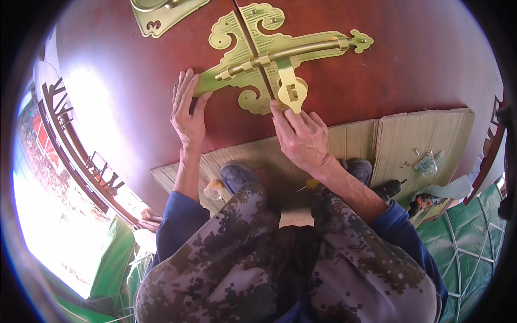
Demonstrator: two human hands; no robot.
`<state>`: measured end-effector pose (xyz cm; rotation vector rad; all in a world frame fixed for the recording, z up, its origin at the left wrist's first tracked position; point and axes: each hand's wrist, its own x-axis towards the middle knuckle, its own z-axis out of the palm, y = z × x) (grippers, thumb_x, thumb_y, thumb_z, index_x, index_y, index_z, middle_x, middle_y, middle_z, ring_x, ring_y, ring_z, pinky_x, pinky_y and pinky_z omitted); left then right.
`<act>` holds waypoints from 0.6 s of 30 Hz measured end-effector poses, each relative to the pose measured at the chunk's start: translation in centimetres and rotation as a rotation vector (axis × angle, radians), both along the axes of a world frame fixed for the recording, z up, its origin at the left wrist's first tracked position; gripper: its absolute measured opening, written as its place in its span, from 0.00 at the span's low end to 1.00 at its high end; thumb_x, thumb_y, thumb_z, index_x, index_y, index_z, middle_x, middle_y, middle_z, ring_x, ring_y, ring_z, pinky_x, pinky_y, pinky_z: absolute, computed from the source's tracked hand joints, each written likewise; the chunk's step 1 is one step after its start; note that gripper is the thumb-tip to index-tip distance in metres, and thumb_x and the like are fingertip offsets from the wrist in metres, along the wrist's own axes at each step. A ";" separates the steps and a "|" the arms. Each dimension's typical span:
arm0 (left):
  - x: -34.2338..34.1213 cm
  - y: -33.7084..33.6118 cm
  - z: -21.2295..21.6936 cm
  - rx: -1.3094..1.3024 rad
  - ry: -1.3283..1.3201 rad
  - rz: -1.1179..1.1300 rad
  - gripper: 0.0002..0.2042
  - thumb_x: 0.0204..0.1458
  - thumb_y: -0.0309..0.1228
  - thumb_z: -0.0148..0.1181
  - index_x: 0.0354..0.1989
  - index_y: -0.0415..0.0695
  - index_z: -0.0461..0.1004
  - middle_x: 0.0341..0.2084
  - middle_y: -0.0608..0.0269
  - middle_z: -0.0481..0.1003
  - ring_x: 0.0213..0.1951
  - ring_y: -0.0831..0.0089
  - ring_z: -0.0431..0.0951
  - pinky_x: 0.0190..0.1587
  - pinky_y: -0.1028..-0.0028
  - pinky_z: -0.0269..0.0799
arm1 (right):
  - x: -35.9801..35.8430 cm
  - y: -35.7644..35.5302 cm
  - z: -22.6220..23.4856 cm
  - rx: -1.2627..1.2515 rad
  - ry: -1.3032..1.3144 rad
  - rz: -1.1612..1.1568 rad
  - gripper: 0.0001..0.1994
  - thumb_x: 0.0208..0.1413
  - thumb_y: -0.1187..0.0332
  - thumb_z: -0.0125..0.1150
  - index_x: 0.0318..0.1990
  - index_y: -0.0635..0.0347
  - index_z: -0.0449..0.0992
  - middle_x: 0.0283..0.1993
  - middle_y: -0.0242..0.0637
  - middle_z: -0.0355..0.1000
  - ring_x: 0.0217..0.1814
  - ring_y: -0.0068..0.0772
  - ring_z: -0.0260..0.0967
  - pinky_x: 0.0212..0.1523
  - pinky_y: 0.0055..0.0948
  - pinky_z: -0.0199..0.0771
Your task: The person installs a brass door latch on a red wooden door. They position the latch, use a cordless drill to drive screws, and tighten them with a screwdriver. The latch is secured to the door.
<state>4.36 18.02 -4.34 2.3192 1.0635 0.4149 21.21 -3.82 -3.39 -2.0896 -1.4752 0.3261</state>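
Observation:
A brass-coloured door latch plate [318, 46] with scrolled edges lies across the seam of a reddish-brown wooden door [350, 86]. A round bolt [307, 52] runs along it, and a hasp [292, 91] with a rectangular slot hangs from the bolt. My left hand [189, 116] rests flat over the plate's left end, fingers stretched out and thumb apart on the lower side. At the hasp's lower tip is my right hand [302, 137], its index finger reaching up to the plate's bottom edge by the seam. Its other fingers curl behind the tip, partly hidden.
Flattened cardboard [398, 134] lies beneath my shoes. On its right are a clear bag of screws [428, 164] and a black power tool [389, 189]. A tape roll [214, 189] sits by my left shoe. Another brass fitting [169, 16] is at the upper left.

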 end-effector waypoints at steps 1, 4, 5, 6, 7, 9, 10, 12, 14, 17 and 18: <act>0.0 0.0 -0.1 0.003 0.000 -0.004 0.23 0.54 0.23 0.71 0.60 0.45 0.80 0.63 0.59 0.77 0.69 0.57 0.71 0.73 0.57 0.64 | 0.4 -0.3 0.6 -0.023 0.031 0.018 0.23 0.54 0.72 0.67 0.59 0.62 0.79 0.34 0.30 0.65 0.32 0.26 0.68 0.31 0.31 0.66; 0.1 0.0 -0.1 0.013 0.001 -0.016 0.23 0.54 0.23 0.71 0.60 0.45 0.80 0.63 0.58 0.77 0.69 0.57 0.71 0.73 0.57 0.64 | 1.1 -1.5 1.1 0.058 0.213 0.027 0.15 0.58 0.70 0.65 0.52 0.64 0.81 0.36 0.32 0.70 0.33 0.29 0.71 0.32 0.32 0.69; 0.0 0.1 -0.1 0.019 0.003 -0.019 0.22 0.54 0.23 0.71 0.60 0.45 0.80 0.63 0.58 0.77 0.69 0.57 0.71 0.73 0.57 0.64 | 1.2 -1.7 1.2 0.110 0.289 0.025 0.11 0.61 0.70 0.65 0.48 0.64 0.81 0.36 0.34 0.72 0.33 0.31 0.72 0.32 0.32 0.70; 0.0 0.1 0.0 0.025 0.004 -0.022 0.22 0.54 0.23 0.71 0.60 0.45 0.80 0.63 0.57 0.77 0.69 0.57 0.71 0.73 0.57 0.64 | 1.1 -1.9 1.6 0.100 0.445 -0.085 0.10 0.62 0.68 0.64 0.46 0.65 0.82 0.36 0.35 0.74 0.32 0.30 0.73 0.31 0.32 0.70; 0.0 0.1 0.0 0.021 -0.001 -0.024 0.22 0.54 0.23 0.71 0.60 0.45 0.80 0.63 0.57 0.77 0.69 0.57 0.71 0.73 0.57 0.65 | 1.1 -1.9 2.6 0.090 0.602 -0.196 0.10 0.64 0.66 0.64 0.43 0.66 0.82 0.36 0.36 0.76 0.32 0.30 0.74 0.30 0.31 0.71; 0.2 0.1 0.0 0.014 -0.010 -0.028 0.22 0.54 0.23 0.71 0.60 0.45 0.80 0.63 0.57 0.77 0.69 0.56 0.72 0.72 0.57 0.65 | 1.7 -1.5 3.5 0.041 0.904 -0.409 0.13 0.67 0.63 0.63 0.39 0.68 0.82 0.34 0.38 0.78 0.30 0.28 0.75 0.28 0.30 0.71; 0.2 0.1 0.0 0.015 -0.001 -0.025 0.22 0.54 0.23 0.71 0.60 0.44 0.80 0.63 0.57 0.77 0.69 0.56 0.72 0.72 0.57 0.65 | 2.1 -1.2 3.7 0.002 1.048 -0.511 0.15 0.68 0.61 0.63 0.38 0.68 0.81 0.32 0.39 0.79 0.29 0.26 0.76 0.27 0.29 0.71; 0.2 0.0 0.3 0.015 0.016 -0.020 0.22 0.54 0.23 0.71 0.59 0.44 0.80 0.63 0.57 0.77 0.69 0.55 0.72 0.72 0.57 0.66 | 3.0 -0.5 3.8 -0.138 1.143 -0.598 0.21 0.70 0.56 0.63 0.37 0.72 0.80 0.28 0.40 0.79 0.27 0.18 0.74 0.27 0.24 0.71; 0.2 0.0 0.2 0.009 0.017 -0.016 0.22 0.53 0.23 0.72 0.59 0.44 0.80 0.62 0.57 0.77 0.69 0.55 0.72 0.72 0.57 0.66 | 4.5 0.6 4.9 -0.288 1.141 -0.554 0.22 0.70 0.56 0.62 0.36 0.72 0.80 0.28 0.40 0.79 0.26 0.20 0.74 0.26 0.24 0.71; 0.1 0.0 0.1 0.004 0.008 -0.015 0.23 0.53 0.23 0.72 0.59 0.45 0.80 0.62 0.57 0.77 0.69 0.55 0.72 0.72 0.57 0.66 | 5.2 1.4 4.5 -0.289 1.365 -0.532 0.21 0.71 0.57 0.61 0.35 0.72 0.79 0.27 0.39 0.79 0.25 0.21 0.75 0.25 0.23 0.73; 0.1 0.0 0.1 0.003 0.004 -0.016 0.23 0.53 0.23 0.72 0.60 0.45 0.80 0.62 0.57 0.77 0.69 0.55 0.72 0.72 0.57 0.66 | 5.2 1.5 4.4 -0.250 1.477 -0.531 0.21 0.71 0.57 0.61 0.34 0.72 0.79 0.27 0.39 0.78 0.24 0.22 0.75 0.25 0.23 0.74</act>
